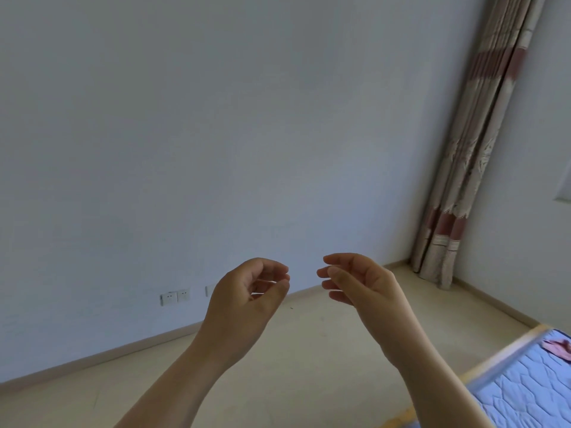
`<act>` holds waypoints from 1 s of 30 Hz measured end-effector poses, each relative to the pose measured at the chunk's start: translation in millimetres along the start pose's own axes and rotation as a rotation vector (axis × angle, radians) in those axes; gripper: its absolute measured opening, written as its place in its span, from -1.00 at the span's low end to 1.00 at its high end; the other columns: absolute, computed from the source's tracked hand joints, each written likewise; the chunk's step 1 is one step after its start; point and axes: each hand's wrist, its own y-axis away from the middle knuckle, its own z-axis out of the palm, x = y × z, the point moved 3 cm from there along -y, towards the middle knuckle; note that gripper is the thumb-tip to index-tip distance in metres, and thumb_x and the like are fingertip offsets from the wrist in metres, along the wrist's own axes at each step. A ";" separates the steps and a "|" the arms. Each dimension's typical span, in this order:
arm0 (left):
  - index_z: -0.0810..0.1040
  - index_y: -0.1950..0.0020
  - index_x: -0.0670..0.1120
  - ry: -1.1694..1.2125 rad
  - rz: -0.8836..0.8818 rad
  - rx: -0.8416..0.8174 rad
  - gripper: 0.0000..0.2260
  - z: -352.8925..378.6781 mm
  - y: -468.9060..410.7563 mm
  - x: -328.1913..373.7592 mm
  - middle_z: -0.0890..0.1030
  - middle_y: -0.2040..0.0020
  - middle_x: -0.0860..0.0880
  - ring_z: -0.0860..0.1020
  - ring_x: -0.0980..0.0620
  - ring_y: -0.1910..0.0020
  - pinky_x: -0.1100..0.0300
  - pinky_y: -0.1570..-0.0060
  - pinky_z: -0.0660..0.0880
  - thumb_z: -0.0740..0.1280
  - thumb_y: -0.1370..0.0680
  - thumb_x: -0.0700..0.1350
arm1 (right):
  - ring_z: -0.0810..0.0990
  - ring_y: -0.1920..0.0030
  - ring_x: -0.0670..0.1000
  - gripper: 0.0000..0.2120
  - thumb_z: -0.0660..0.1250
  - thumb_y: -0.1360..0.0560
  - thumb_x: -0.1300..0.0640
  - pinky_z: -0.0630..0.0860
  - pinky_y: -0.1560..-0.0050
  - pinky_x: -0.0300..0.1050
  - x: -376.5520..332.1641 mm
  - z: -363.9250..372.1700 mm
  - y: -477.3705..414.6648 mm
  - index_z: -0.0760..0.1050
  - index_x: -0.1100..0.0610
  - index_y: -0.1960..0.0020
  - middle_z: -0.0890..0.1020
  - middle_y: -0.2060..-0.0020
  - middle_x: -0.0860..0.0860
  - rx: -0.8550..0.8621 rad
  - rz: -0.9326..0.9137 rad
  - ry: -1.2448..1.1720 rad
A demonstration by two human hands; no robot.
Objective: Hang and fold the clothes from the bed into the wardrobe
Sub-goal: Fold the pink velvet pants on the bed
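My left hand (250, 291) and my right hand (355, 281) are raised side by side in front of a bare wall, fingers loosely curled toward each other, holding nothing. A small gap separates the fingertips. At the lower right lies the corner of the bed (525, 387), a blue quilted mattress with a pale edge. A pink piece of clothing (557, 347) rests on it near the frame's right edge, mostly cut off. The wardrobe is out of sight.
A beige and red patterned curtain (472, 149) hangs in the right corner. White wall sockets (174, 296) sit low on the wall left of my hands. Pale floor (309, 350) stretches between the wall and the bed.
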 end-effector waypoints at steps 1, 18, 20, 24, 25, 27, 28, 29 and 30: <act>0.62 0.02 0.11 0.014 -0.009 -0.007 -0.89 -8.5 -12.0 -10.8 0.68 0.06 0.16 0.62 0.20 0.04 0.32 0.04 0.54 0.39 -0.51 -0.09 | 0.69 0.10 -0.05 -0.84 0.33 -0.53 0.19 0.60 0.09 -0.23 6.9 12.1 -9.9 0.61 0.05 -0.07 0.72 0.10 -0.02 0.011 0.012 0.002; 0.63 0.05 0.06 0.154 -0.077 -0.315 -0.91 -22.0 -222.0 -139.6 0.69 0.11 0.12 0.63 0.16 0.13 0.23 0.02 0.57 0.38 -0.51 -0.12 | 0.68 0.05 0.07 -0.85 0.30 -0.56 0.27 0.61 -0.06 -0.04 86.9 78.7 -156.0 0.59 0.14 -0.07 0.72 0.10 0.08 0.444 0.163 -0.004; 0.63 0.05 0.05 0.162 -0.083 -0.339 -0.92 -6.4 -244.4 -151.9 0.69 0.11 0.12 0.64 0.15 0.13 0.20 0.01 0.57 0.38 -0.51 -0.11 | 0.68 0.06 0.08 -0.85 0.30 -0.56 0.28 0.60 -0.06 -0.02 101.3 68.1 -173.7 0.59 0.15 -0.07 0.72 0.10 0.09 0.495 0.167 -0.016; 0.64 0.05 0.04 0.152 -0.093 -0.402 -0.93 32.3 -290.9 -165.8 0.69 0.12 0.11 0.64 0.15 0.12 0.14 -0.01 0.59 0.39 -0.52 -0.10 | 0.68 0.06 0.05 -0.85 0.30 -0.56 0.25 0.60 -0.02 -0.08 125.3 42.5 -209.8 0.60 0.14 -0.08 0.72 0.10 0.07 0.546 0.186 -0.036; 0.64 0.05 0.04 0.153 -0.096 -0.421 -0.93 42.8 -301.7 -167.8 0.69 0.12 0.10 0.64 0.13 0.12 0.11 -0.03 0.60 0.38 -0.52 -0.10 | 0.68 0.06 0.04 -0.85 0.30 -0.56 0.25 0.60 -0.01 -0.10 130.1 35.0 -218.4 0.60 0.13 -0.08 0.72 0.10 0.06 0.555 0.191 -0.036; 0.65 0.05 0.04 0.171 -0.104 -0.452 -0.93 64.3 -324.2 -172.7 0.69 0.12 0.08 0.65 0.11 0.11 0.04 -0.06 0.60 0.39 -0.52 -0.10 | 0.68 0.06 0.04 -0.85 0.30 -0.56 0.25 0.60 -0.01 -0.10 139.1 18.6 -236.6 0.60 0.13 -0.09 0.72 0.09 0.06 0.585 0.195 -0.025; 0.65 0.04 0.03 0.185 -0.112 -0.467 -0.93 75.3 -335.0 -176.1 0.69 0.11 0.07 0.65 0.10 0.11 0.01 -0.08 0.59 0.39 -0.52 -0.11 | 0.68 0.06 0.04 -0.85 0.30 -0.56 0.25 0.60 -0.01 -0.10 144.1 10.3 -244.4 0.60 0.13 -0.09 0.72 0.09 0.05 0.605 0.201 -0.015; 0.65 0.04 0.02 0.198 -0.122 -0.484 -0.93 86.4 -345.2 -179.9 0.69 0.10 0.06 0.65 0.09 0.10 0.00 -0.09 0.59 0.39 -0.52 -0.12 | 0.68 0.06 0.04 -0.85 0.30 -0.56 0.25 0.60 -0.02 -0.10 149.6 2.3 -251.1 0.60 0.13 -0.09 0.72 0.10 0.05 0.626 0.211 -0.007; 0.65 0.03 0.01 0.209 -0.132 -0.503 -0.92 97.2 -354.4 -183.8 0.70 0.10 0.05 0.65 0.08 0.09 -0.01 -0.10 0.59 0.39 -0.52 -0.13 | 0.68 0.05 0.03 -0.85 0.30 -0.56 0.24 0.60 -0.02 -0.10 155.1 -4.9 -256.4 0.60 0.13 -0.09 0.72 0.10 0.05 0.645 0.224 0.000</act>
